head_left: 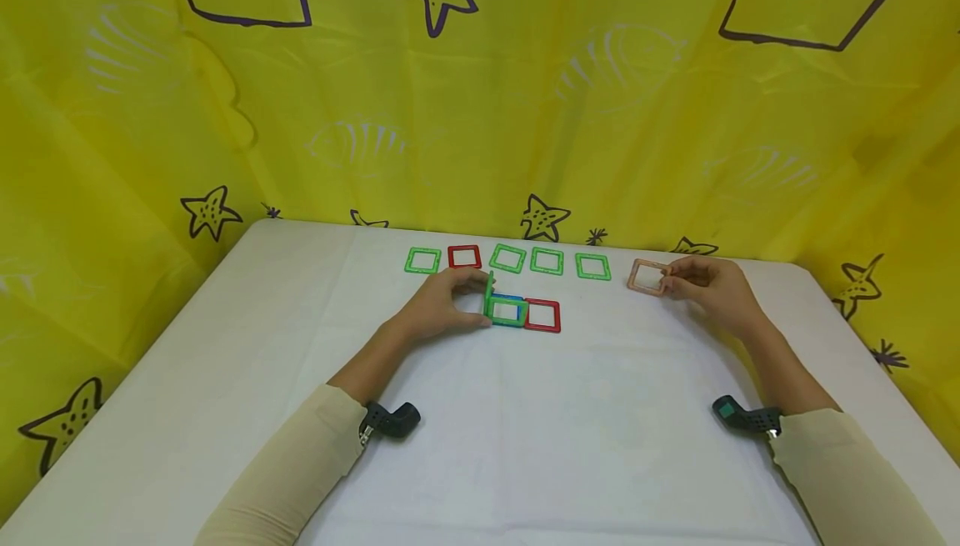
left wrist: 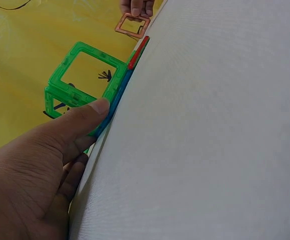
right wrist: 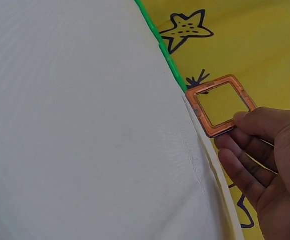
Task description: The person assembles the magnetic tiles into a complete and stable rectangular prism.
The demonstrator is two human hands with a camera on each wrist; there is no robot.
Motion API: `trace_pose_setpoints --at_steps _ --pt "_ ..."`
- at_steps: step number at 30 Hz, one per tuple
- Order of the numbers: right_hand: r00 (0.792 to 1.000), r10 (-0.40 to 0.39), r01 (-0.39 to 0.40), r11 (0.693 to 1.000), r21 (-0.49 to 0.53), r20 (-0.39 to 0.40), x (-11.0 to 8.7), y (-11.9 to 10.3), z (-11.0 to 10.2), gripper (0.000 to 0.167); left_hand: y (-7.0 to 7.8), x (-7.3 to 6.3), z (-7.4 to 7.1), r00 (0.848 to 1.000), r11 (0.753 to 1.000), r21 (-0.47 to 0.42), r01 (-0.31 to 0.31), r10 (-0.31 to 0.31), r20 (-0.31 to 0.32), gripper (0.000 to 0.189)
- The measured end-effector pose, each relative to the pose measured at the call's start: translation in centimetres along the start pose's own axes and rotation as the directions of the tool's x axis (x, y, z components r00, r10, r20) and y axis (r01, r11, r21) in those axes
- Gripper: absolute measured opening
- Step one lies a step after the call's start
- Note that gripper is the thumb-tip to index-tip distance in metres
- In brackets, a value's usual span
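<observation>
My left hand (head_left: 442, 306) grips a green square magnetic tile (head_left: 488, 300) that stands upright and shows edge-on in the head view. A second green magnetic tile (left wrist: 114, 80) joins it at an edge, and the thumb touches near that tile's lower corner. Beneath them a blue magnetic tile (left wrist: 115, 102) lies on the table. A red magnetic tile (head_left: 557, 317) lies flat against its right side. Farther right, my right hand (head_left: 712, 288) pinches an orange magnetic tile (right wrist: 202, 112) by one corner between thumb and fingers, tilted up at the table's far edge in the right wrist view.
Along the back of the white-covered table (head_left: 570, 429) lies a row of tiles: a green tile (head_left: 423, 272), a red tile (head_left: 465, 247), and several more green tiles (head_left: 592, 278). A yellow patterned curtain (head_left: 480, 129) hangs behind the table and at both sides.
</observation>
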State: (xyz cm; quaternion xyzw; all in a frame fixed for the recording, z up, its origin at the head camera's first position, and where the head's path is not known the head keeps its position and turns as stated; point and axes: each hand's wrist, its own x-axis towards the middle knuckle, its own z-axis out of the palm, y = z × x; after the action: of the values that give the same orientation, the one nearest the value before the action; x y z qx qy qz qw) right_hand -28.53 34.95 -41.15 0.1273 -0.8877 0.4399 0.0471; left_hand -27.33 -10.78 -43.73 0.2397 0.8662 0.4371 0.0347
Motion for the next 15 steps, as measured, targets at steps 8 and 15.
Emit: trace_pose_setpoints --at_steps 8,15 --pt "0.999 -0.035 0.035 0.999 0.0 -0.029 -0.1 -1.1 0.6 0.024 -0.1 0.0 0.0 1.0 1.0 -0.005 0.001 -0.001 -0.001 0.063" --pt "0.997 -0.072 0.072 0.997 0.002 -0.019 -0.2 -1.9 1.4 0.023 -0.1 0.1 0.0 1.0 1.0 -0.002 -0.001 0.001 -0.003 0.062"
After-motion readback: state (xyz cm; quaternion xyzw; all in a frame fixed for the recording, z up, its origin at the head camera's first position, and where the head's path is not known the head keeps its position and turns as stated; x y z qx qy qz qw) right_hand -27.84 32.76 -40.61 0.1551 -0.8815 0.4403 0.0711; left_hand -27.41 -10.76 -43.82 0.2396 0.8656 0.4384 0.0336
